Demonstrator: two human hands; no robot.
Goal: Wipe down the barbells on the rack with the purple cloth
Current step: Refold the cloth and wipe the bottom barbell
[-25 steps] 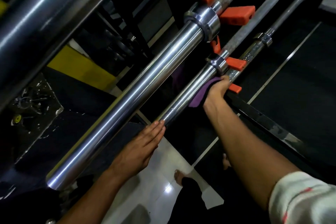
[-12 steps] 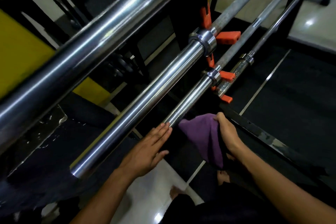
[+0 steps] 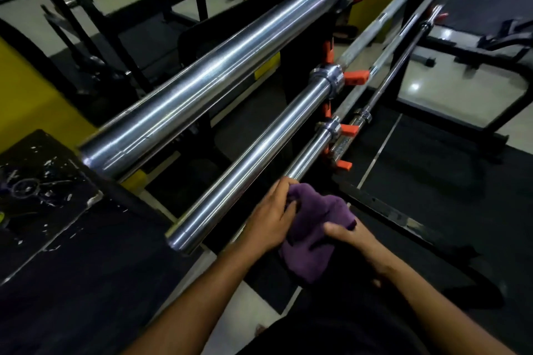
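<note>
- Barbells: top sleeve (image 3: 202,78), middle sleeve (image 3: 253,161) and lowest sleeve (image 3: 310,157) lay on orange rack pegs (image 3: 356,78).
- Purple cloth (image 3: 314,230) was bunched off the bars, at the lowest sleeve's near end.
- Left hand (image 3: 269,217) pinched its upper edge; right hand (image 3: 350,235) gripped its side.
- Judgement: refold to a clean face, wrap fully, stroke lengthwise.

Dim, glare streaks on chrome sleeves (image 3: 202,89), edges warped.

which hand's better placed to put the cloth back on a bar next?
Probably left. The left hand grips the crumpled purple cloth right beside the thin lower chrome barbell sleeve; the right hand holds the cloth farther from it.
</note>
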